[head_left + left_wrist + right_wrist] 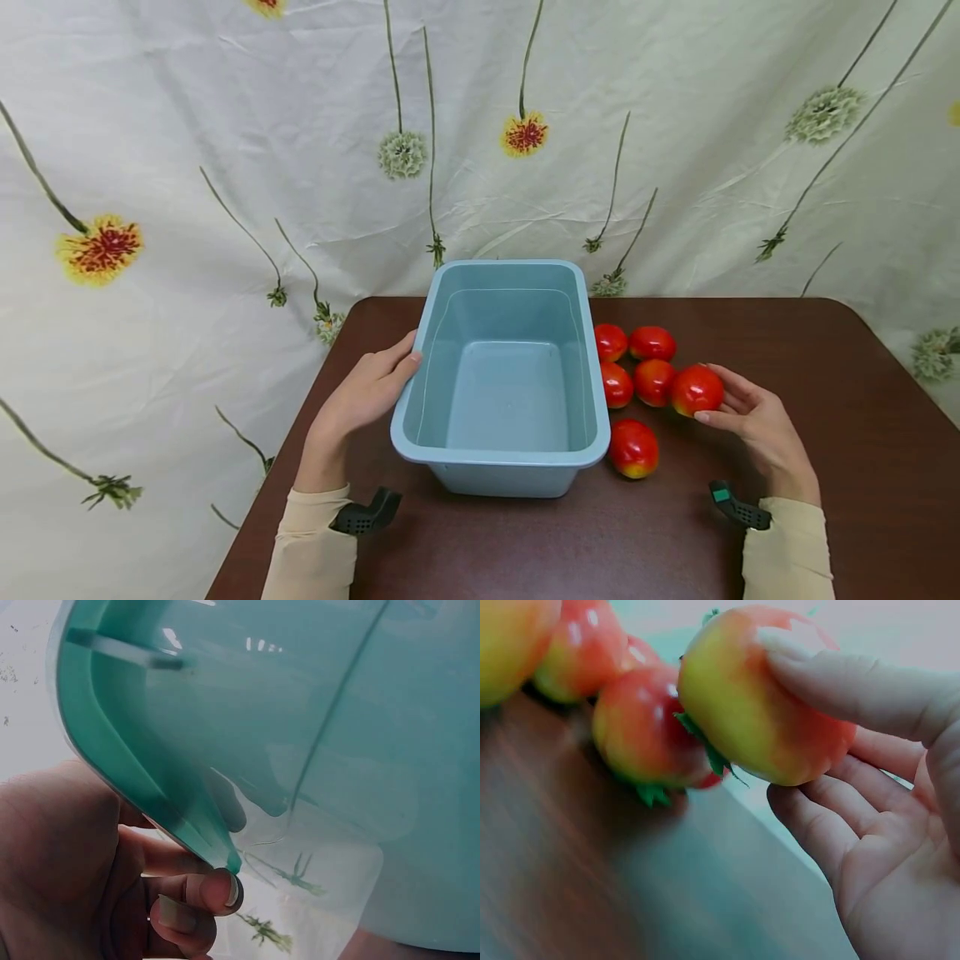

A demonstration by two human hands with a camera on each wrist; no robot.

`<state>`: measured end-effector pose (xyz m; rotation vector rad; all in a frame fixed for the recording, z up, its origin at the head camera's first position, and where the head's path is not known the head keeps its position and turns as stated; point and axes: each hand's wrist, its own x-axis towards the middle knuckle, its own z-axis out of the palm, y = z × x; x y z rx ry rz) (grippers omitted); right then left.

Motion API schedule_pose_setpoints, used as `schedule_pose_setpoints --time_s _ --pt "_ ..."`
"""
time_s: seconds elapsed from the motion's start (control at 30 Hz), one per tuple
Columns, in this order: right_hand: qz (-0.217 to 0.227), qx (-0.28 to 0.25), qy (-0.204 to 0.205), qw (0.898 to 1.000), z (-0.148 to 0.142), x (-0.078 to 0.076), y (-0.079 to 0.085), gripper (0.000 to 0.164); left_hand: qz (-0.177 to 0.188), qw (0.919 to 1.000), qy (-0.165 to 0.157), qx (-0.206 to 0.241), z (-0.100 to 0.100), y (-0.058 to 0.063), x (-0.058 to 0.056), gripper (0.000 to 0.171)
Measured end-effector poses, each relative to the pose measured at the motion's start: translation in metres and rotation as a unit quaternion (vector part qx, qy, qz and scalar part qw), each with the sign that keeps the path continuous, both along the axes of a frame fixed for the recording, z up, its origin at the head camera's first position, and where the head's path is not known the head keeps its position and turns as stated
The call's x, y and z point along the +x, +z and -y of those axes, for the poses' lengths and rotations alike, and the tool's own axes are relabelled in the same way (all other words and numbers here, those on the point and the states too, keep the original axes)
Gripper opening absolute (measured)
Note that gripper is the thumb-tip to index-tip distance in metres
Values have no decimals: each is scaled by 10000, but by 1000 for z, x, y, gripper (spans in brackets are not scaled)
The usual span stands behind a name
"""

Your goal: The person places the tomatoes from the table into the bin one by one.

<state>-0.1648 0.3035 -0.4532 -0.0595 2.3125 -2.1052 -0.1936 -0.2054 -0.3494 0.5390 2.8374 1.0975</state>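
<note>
A light blue plastic basin (508,481) stands on the table with nothing inside it. At its left side my left hand (369,385) holds the rim, thumb on top. Fingers (217,891) curl under the basin's lip (161,799) in the left wrist view. To the right of the basin, my right hand (761,421) grips a shiny red tomato (697,391) between thumb and fingers. The right wrist view shows this tomato (757,697) has a yellow-green end and green leaves. It is close beside another tomato (649,727); I cannot tell whether they touch.
Several more tomatoes (654,382) lie between the basin and my right hand, one tomato (633,448) nearer the front. Part of the group is hidden by the basin's wall. A dark brown table (840,400) ends at a floral cloth (697,167) behind.
</note>
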Motion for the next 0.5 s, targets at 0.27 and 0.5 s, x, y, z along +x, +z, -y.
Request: schedule_pose_setpoints --time_s 0.27,0.5 --pt "-408 -168 282 9986 19 -2 18 71 -46 10000 -50 26 2 -2 0 50" --pt "-730 -315 461 9958 31 -2 36 70 -28 10000 -11 -10 2 -1 0 51"
